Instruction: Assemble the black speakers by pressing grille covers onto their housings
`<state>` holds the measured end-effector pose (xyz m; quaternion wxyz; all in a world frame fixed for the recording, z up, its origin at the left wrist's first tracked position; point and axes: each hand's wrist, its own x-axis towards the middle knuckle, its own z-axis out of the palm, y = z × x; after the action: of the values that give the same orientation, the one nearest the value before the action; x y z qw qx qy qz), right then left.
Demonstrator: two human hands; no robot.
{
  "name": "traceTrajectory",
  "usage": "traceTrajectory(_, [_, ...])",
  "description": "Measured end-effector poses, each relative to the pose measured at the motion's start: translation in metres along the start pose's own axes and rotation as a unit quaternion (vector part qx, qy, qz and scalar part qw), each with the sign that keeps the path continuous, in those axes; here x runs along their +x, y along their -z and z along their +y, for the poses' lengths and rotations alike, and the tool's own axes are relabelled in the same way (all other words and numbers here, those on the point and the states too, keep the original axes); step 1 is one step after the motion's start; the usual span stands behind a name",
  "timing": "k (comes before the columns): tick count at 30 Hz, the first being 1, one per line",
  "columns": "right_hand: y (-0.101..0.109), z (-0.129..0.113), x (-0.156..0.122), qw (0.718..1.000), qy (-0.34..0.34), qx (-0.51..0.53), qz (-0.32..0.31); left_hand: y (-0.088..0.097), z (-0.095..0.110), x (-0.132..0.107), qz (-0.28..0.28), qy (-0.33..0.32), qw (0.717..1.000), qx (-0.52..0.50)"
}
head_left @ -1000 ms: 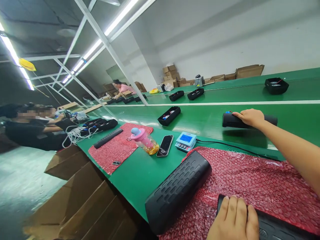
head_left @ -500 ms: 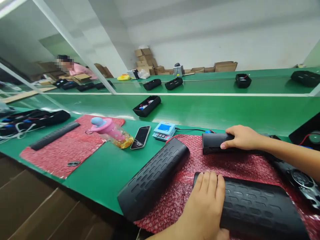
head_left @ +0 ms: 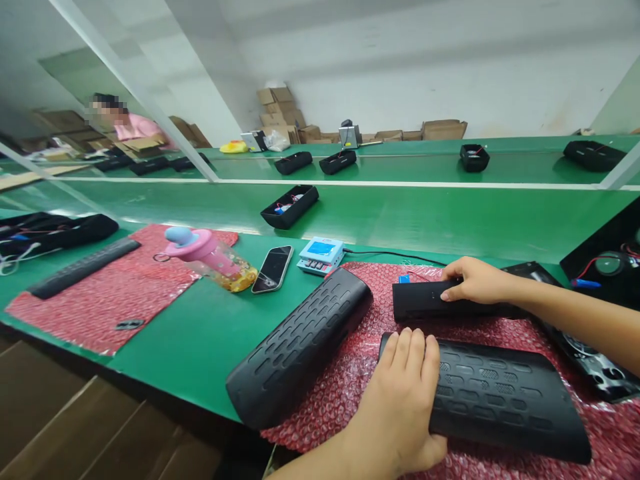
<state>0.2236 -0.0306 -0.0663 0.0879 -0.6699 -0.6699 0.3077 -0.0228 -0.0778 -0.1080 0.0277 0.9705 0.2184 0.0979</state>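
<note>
My left hand [head_left: 406,393] is closed over the left end of a black perforated speaker cover [head_left: 500,397] lying on red bubble wrap [head_left: 480,330]. Just behind it, my right hand [head_left: 475,280] grips a black open speaker housing [head_left: 425,300] that rests on the same wrap. A second perforated cover [head_left: 300,343] lies diagonally at the wrap's left edge, touched by neither hand.
A small blue meter [head_left: 321,255], a phone [head_left: 273,268] and a pink-capped bottle [head_left: 207,257] lie on the green bench. Black housings [head_left: 290,205] sit on the green conveyor belt behind. More speaker parts [head_left: 597,363] lie at right. A person in pink [head_left: 127,125] sits far left.
My right hand brought the black housing from the conveyor belt down onto the bubble wrap. My left hand stayed on the cover's end. The view swung right and down.
</note>
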Motion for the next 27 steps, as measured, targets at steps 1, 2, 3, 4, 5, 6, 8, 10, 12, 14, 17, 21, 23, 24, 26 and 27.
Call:
traceTrajectory(1, [0.000,0.000,0.002,1.000,-0.010,0.008,-0.001,0.000,0.000,0.000,0.002,0.001,1.000,0.000])
traceTrajectory(2, [0.001,-0.001,0.004,1.000,-0.023,0.013,0.002,0.000,0.001,0.000,0.003,0.002,1.000,-0.002])
traceTrajectory(3, [0.002,-0.002,0.006,0.999,-0.038,0.014,0.007,0.001,0.001,0.001,0.003,0.003,1.000,-0.004])
traceTrajectory(4, [0.002,-0.003,0.008,0.998,-0.052,0.013,0.014,0.001,0.001,0.001,0.003,0.004,1.000,-0.007])
traceTrajectory(5, [0.003,-0.004,0.011,0.998,-0.066,0.009,0.020,0.002,0.002,0.001,0.001,0.005,1.000,-0.011])
traceTrajectory(6, [0.004,-0.006,0.014,0.997,-0.077,0.004,0.027,0.003,0.002,0.002,-0.002,0.005,1.000,-0.015])
traceTrajectory(8, [0.007,-0.009,0.019,0.995,-0.095,-0.007,0.036,0.005,0.002,0.005,-0.006,0.004,1.000,-0.021])
traceTrajectory(10, [0.011,-0.012,0.024,0.993,-0.114,-0.020,0.038,0.007,0.001,0.008,-0.018,0.004,1.000,-0.024])
traceTrajectory(12, [0.014,-0.014,0.028,0.990,-0.134,-0.034,0.037,0.011,-0.001,0.014,-0.034,0.005,0.999,-0.024])
traceTrajectory(14, [0.017,-0.015,0.033,0.987,-0.152,-0.043,0.034,0.015,-0.003,0.021,-0.053,0.005,0.998,-0.025])
traceTrajectory(17, [0.020,-0.014,0.039,0.983,-0.173,-0.050,0.035,0.024,-0.007,0.034,-0.094,0.006,0.995,-0.028])
traceTrajectory(21, [0.023,-0.011,0.047,0.978,-0.194,-0.059,0.055,0.034,-0.012,0.052,-0.148,0.015,0.989,-0.023])
traceTrajectory(23, [0.023,-0.008,0.050,0.978,-0.190,-0.068,0.059,0.037,-0.014,0.059,-0.161,0.019,0.987,-0.015])
traceTrajectory(24, [0.023,-0.006,0.051,0.979,-0.180,-0.076,0.061,0.038,-0.015,0.062,-0.167,0.019,0.986,-0.012])
traceTrajectory(26, [0.022,-0.001,0.054,0.983,-0.143,-0.090,0.077,0.039,-0.016,0.066,-0.179,0.017,0.984,-0.007])
traceTrajectory(27, [0.022,0.002,0.056,0.984,-0.112,-0.087,0.104,0.040,-0.017,0.068,-0.183,0.017,0.983,-0.004])
